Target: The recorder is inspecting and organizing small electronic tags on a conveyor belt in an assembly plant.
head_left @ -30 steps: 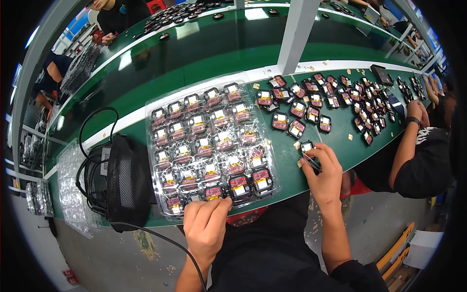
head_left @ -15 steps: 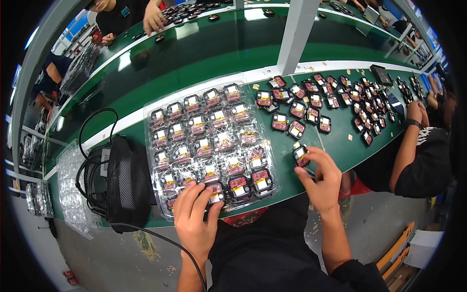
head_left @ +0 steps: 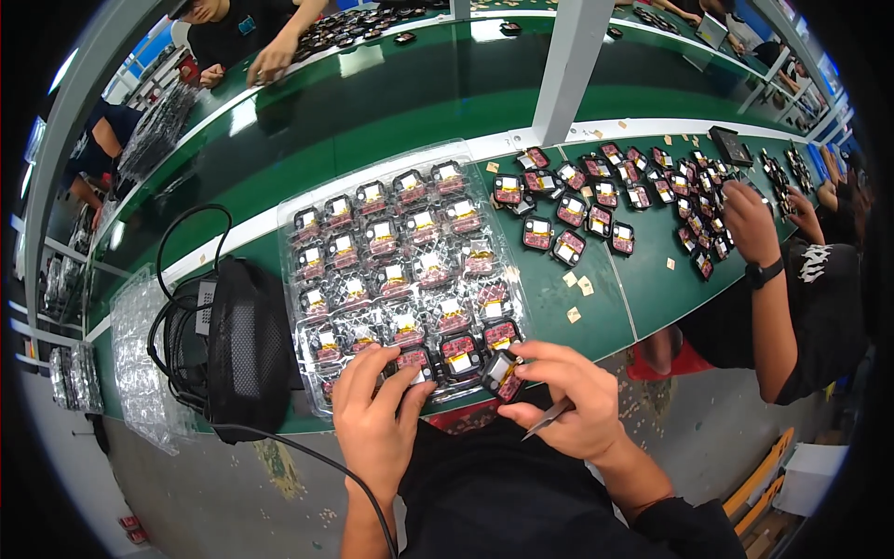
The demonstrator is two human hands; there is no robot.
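A clear plastic tray point(head_left: 402, 284) holds rows of small black-rimmed circuit-board modules, red inside with white and yellow labels. At its near edge my left hand point(head_left: 374, 410) bends its fingers and thumb around a module point(head_left: 415, 361) in the front row. My right hand point(head_left: 570, 396) pinches another module point(head_left: 503, 376), tilted, between thumb and index finger, just over the tray's near right corner. A thin metal blade-like tool point(head_left: 548, 419) also sticks out from the right hand's fingers; its exact kind is unclear.
Loose modules point(head_left: 570, 211) are scattered right of the tray, with small tan paper bits point(head_left: 574, 315) on the green table. A black mesh bag point(head_left: 248, 349) with cables stands left, beside stacked clear trays point(head_left: 140, 363). A co-worker's hand point(head_left: 751, 222) reaches among modules at right. A grey post point(head_left: 570, 74) rises behind.
My right hand has brought its module leftward and nearer, to the tray's near right corner. The metal tool now shows in that hand. My left hand stays about where it was.
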